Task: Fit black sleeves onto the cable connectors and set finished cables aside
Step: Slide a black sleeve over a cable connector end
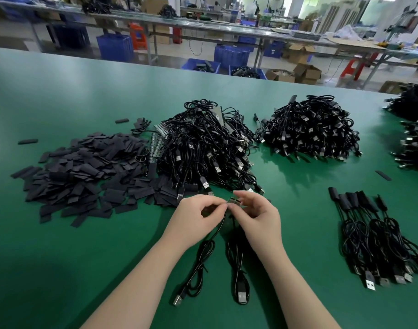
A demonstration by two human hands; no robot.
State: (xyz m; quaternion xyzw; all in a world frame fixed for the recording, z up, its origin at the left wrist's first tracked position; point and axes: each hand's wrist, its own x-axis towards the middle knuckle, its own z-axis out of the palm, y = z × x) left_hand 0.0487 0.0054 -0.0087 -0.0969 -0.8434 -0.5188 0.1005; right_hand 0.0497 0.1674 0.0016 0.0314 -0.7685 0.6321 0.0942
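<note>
A wide green table (pixel 84 245) fills the view, workshop benches and blue crates blurred far behind it, and right at the near centre both hands are busy. The left hand (pixel 198 219) has thumb and fingertips pinched shut on the end of a black cable (pixel 204 264), while the right hand (pixel 257 217) closes its fingers around a small connector (pixel 234 201) with a row of metal pins showing between the two hands (whether a sleeve is already on it, I cannot tell; the fingers cover that part). From the left hand's grip the cable drops toward the near edge in loose coils, ending in a silver USB plug (pixel 177 300) lying flat on the table. Just beside it on the right, a second coiled cable (pixel 237 262) trails from under the right hand to its own plug (pixel 241 298). Moving outward: to the left, a broad heap of flat black sleeves (pixel 84 176) spreads across the table, touching the big tangled pile of cables (pixel 203 148) just beyond the hands. Farther right sits another cable pile (pixel 310 129), well apart from the first. On the near right, a neat row of finished cables (pixel 374 233) lies with sleeved ends pointing away and USB plugs toward the near edge.
</note>
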